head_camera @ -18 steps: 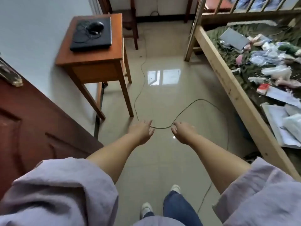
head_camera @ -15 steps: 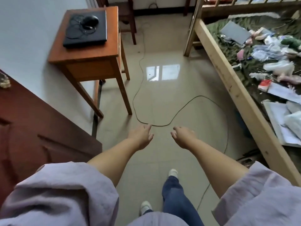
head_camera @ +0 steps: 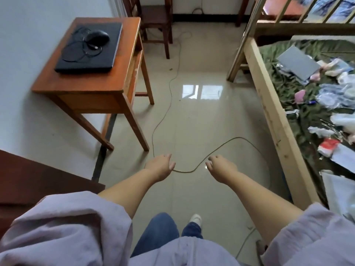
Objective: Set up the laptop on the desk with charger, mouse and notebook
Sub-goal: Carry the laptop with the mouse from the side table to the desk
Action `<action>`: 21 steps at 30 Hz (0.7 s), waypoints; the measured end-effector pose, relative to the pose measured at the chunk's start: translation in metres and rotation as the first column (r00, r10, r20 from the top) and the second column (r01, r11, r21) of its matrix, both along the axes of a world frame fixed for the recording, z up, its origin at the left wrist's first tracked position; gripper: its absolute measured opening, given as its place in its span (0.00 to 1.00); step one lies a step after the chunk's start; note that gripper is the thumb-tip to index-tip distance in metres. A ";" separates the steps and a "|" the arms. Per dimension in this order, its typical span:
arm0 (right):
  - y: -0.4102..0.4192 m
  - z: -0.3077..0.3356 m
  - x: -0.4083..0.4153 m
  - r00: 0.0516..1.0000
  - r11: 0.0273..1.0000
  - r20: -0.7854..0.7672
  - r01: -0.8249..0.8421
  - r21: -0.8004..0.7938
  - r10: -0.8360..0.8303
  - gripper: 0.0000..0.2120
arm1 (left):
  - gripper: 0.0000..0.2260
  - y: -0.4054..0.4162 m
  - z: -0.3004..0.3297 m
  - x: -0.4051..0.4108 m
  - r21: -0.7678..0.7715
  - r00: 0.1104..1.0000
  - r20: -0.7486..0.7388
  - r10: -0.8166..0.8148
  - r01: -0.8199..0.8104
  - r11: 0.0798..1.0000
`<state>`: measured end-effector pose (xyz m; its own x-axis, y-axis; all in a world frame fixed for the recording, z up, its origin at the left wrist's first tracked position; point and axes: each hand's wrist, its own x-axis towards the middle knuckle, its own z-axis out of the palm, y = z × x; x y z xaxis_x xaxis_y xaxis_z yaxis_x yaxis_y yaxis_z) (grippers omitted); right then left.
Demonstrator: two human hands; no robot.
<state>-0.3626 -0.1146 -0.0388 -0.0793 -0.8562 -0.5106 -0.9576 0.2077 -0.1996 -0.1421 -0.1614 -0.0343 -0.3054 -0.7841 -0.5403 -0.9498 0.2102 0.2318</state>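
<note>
A closed black laptop (head_camera: 90, 52) lies on a small wooden desk (head_camera: 80, 85) at the upper left. A black mouse (head_camera: 97, 37) with its coiled cord sits on the laptop's lid. My left hand (head_camera: 160, 166) and my right hand (head_camera: 221, 167) hang in front of me over the tiled floor, well short of the desk, fingers relaxed and holding nothing. A grey notebook-like slab (head_camera: 296, 61) lies on the bed at the right. No charger can be made out.
A long thin cable (head_camera: 169, 87) snakes across the floor from the back wall and loops below my hands. A wooden bed frame (head_camera: 272, 120) with clutter on a green cover runs along the right. A dark chair (head_camera: 155, 22) stands behind the desk. A brown door (head_camera: 28, 181) is at the left.
I have stepped forward: the desk and laptop appear larger and nearer. My hands have spread slightly apart and stay empty.
</note>
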 end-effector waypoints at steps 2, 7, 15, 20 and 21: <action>-0.031 0.003 -0.021 1.000 1.000 -0.021 -0.023 0.007 0.023 0.18 | 0.21 -0.024 0.002 -0.010 0.004 0.999 -0.015 0.036 -0.036 0.999; -0.128 0.005 -0.048 0.994 0.995 -0.044 -0.103 -0.006 0.103 0.19 | 0.21 -0.109 -0.004 -0.024 0.006 0.982 -0.082 0.173 -0.173 0.985; -0.328 0.016 -0.068 0.978 0.978 -0.077 -0.200 -0.054 0.195 0.19 | 0.23 -0.274 -0.002 -0.030 0.026 0.940 -0.100 0.325 -0.325 0.946; -0.434 0.029 -0.059 0.962 0.960 -0.045 -0.272 -0.060 0.269 0.18 | 0.23 -0.356 0.020 -0.023 0.060 0.879 -0.184 0.440 -0.437 0.897; -0.455 0.029 -0.056 0.944 0.942 -0.056 -0.330 -0.060 0.327 0.18 | 0.23 -0.370 0.023 -0.020 0.038 0.871 -0.185 0.454 -0.456 0.889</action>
